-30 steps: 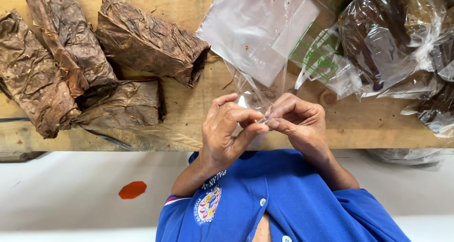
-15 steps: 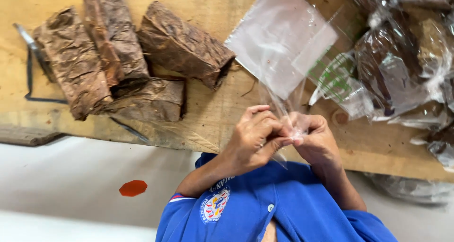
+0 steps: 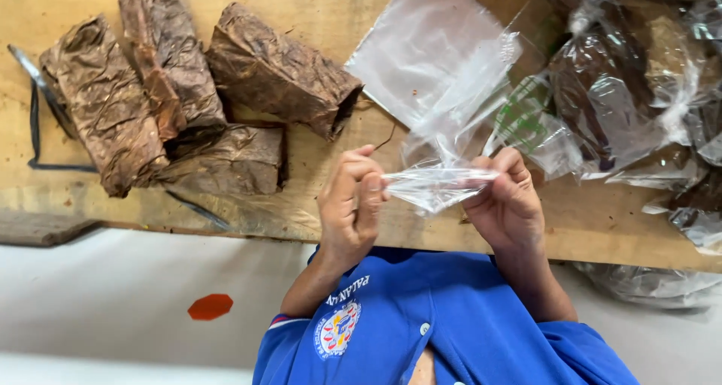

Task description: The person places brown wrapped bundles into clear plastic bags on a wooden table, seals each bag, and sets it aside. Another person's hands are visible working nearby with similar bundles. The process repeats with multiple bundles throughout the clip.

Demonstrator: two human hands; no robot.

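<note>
Fingers (image 3: 370, 180) of both hands pinch clear plastic bag (image 3: 440, 183), empty; filled bags (image 3: 617, 107) of brown leaf at side.

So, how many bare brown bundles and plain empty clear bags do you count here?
Bare brown bundles: 4
Flat clear bag: 1
Held clear bag, between left hand and right hand: 1
Total: 6
Filled bags overlap; not counted.

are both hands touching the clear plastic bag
Touching. The head view shows the left hand and right hand each pinching an end of the clear plastic bag stretched between them.
</note>
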